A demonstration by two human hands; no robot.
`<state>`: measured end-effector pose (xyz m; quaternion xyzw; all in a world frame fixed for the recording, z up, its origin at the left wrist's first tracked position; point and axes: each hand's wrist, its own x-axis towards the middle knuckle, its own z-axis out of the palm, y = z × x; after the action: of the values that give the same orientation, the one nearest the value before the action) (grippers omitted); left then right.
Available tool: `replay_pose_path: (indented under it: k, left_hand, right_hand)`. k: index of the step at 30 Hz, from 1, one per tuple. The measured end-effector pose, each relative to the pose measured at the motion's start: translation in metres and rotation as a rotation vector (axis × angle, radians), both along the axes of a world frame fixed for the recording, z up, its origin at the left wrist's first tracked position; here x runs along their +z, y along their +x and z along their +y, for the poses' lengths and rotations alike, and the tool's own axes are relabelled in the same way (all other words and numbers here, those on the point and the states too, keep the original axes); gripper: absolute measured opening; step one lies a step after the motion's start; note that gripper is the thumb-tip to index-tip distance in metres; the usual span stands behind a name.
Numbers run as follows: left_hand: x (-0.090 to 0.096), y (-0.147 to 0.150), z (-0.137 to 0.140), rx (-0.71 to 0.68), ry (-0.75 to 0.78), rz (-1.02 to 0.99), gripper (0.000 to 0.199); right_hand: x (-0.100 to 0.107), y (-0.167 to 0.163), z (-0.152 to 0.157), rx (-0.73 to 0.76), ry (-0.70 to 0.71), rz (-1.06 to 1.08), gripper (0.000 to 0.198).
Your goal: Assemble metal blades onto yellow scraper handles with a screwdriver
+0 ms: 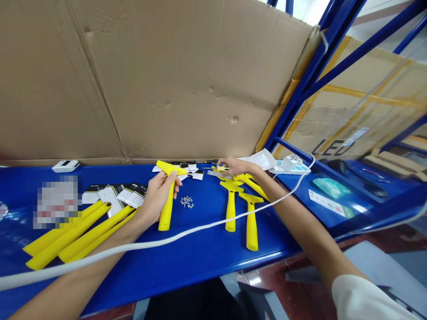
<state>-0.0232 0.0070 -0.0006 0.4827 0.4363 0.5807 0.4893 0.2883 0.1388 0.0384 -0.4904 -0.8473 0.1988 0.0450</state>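
Note:
My left hand (156,195) is closed around a yellow T-shaped scraper handle (166,215), its wide head up and its grip end toward me. At the back of the blue table, my right hand (235,165) has its fingers closed on a small screwdriver (223,168) with a yellow and black handle. A little pile of screws (187,202) lies just right of the left hand. Below the right hand rest several more yellow scrapers, among them one scraper handle (230,213) and another scraper handle (252,226) side by side.
Several long yellow handles (71,242) and black-and-white packets (131,195) lie at left. A white cable (200,228) crosses the view above the table (200,258). A cardboard wall (167,89) stands behind; a blue rack post (296,93), power strip (290,168) and green packet (330,187) are at right.

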Motion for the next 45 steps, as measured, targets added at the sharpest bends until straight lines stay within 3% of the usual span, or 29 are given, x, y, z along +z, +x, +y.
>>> replay_pose_path:
  k: [4, 11, 15, 18, 28, 36, 45]
  left_hand:
    - [0.001, 0.001, 0.0, -0.009, -0.007, -0.001, 0.045]
    - [0.003, 0.001, -0.003, -0.02, 0.0, -0.02, 0.045]
    - [0.004, 0.003, -0.007, -0.065, -0.01, -0.009, 0.043]
    - [0.006, 0.007, -0.014, -0.123, -0.04, -0.01, 0.043]
    - [0.008, 0.027, -0.04, -0.242, -0.143, 0.001, 0.047]
    - [0.016, 0.022, -0.038, -0.145, -0.17, -0.03, 0.046]
    - [0.019, 0.026, -0.042, -0.095, -0.161, -0.136, 0.042]
  right_hand:
    - [0.006, -0.002, -0.012, 0.046, 0.045, 0.104, 0.033]
    - [0.009, -0.011, -0.047, -0.022, 0.065, 0.441, 0.046]
    - [0.008, -0.025, -0.07, -0.087, -0.027, 0.859, 0.045]
    - [0.008, -0.038, -0.088, -0.085, -0.092, 0.994, 0.044]
    - [-0.007, -0.075, -0.129, -0.039, -0.22, 0.931, 0.037]
    - [-0.012, -0.078, -0.132, -0.003, -0.292, 0.955, 0.038]
    - [-0.018, -0.089, -0.14, -0.109, -0.262, 0.955, 0.047]
